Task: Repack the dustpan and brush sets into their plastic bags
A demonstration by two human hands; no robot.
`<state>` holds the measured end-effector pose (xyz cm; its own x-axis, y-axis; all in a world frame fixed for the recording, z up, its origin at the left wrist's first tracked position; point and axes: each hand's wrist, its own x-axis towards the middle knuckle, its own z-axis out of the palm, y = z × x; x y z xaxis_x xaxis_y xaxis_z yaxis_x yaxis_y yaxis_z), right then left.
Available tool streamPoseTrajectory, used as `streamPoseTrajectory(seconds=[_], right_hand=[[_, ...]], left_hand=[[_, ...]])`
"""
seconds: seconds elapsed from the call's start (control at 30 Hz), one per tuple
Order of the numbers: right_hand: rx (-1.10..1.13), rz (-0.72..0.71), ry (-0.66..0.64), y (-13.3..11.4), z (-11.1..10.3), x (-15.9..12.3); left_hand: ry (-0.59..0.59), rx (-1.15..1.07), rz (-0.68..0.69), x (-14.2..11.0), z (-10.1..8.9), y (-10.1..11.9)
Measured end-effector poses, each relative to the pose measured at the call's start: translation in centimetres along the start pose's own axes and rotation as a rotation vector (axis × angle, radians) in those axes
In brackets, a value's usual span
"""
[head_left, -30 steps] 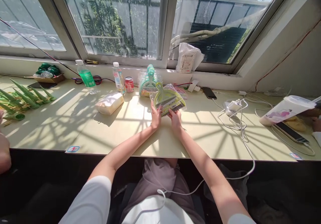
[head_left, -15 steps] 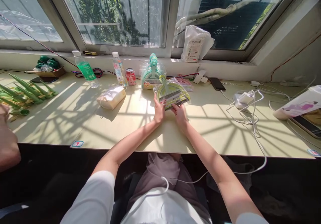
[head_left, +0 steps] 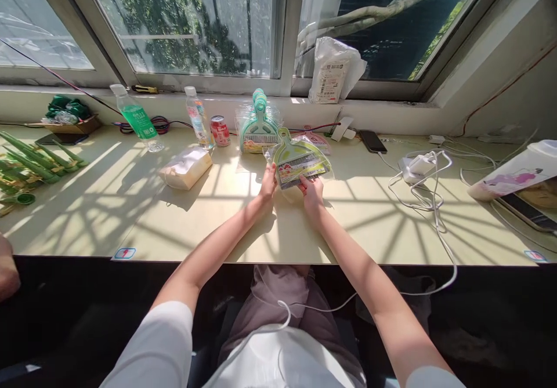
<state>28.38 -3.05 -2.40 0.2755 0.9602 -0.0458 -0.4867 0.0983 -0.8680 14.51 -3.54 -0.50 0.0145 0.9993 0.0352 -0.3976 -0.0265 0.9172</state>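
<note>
A small yellow-green dustpan and brush set [head_left: 296, 159] in a clear plastic bag lies tilted on the pale table [head_left: 217, 225]. My left hand [head_left: 267, 184] grips the bag's left side. My right hand [head_left: 311, 191] pinches its lower edge, fingers closed on the plastic. Just behind it stands a stack of teal bagged dustpan sets [head_left: 258, 126], and a pink set [head_left: 317, 140] lies to its right.
A tissue pack [head_left: 185, 167], two bottles [head_left: 137, 119] [head_left: 195, 113] and a red can [head_left: 220, 130] stand left of the sets. A phone [head_left: 372, 141], charger and white cables [head_left: 420, 170] lie right. Green cone parts [head_left: 30, 165] sit far left, near another person's hand [head_left: 7, 272].
Both hands have turned the bagged yellow-green set, so its printed label card now faces up. The camera view has shifted slightly.
</note>
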Motion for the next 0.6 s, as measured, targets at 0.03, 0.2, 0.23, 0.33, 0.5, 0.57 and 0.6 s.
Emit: streamPoseTrajectory(seconds=[0.03, 0.2, 0.23, 0.33, 0.5, 0.57, 0.6], right_hand=[[0.008, 0.001, -0.014, 0.0, 0.0, 0.0], [0.028, -0.022, -0.054, 0.3, -0.1, 0.0], [0.026, -0.024, -0.055, 0.4, -0.2, 0.1], [0.018, -0.017, -0.061, 0.6, -0.3, 0.3], [-0.047, 0.027, -0.084, 0.0, -0.5, 1.2], [-0.104, 0.083, -0.093, -0.6, -0.7, 1.9], [-0.138, 0.122, -0.098, -1.0, -0.8, 2.3]], left_hand=[[-0.029, -0.013, -0.028, 0.3, -0.3, 0.2], [-0.132, -0.010, -0.046, 0.9, -1.2, -0.5], [-0.132, -0.007, -0.030, 0.9, -1.2, -0.7], [-0.127, -0.005, 0.010, 1.0, -1.1, -1.3], [-0.111, 0.001, -0.008, 1.0, -1.4, -1.3], [-0.110, 0.009, -0.049, 1.2, -1.7, -1.2], [-0.109, 0.015, -0.076, 1.3, -2.0, -1.1]])
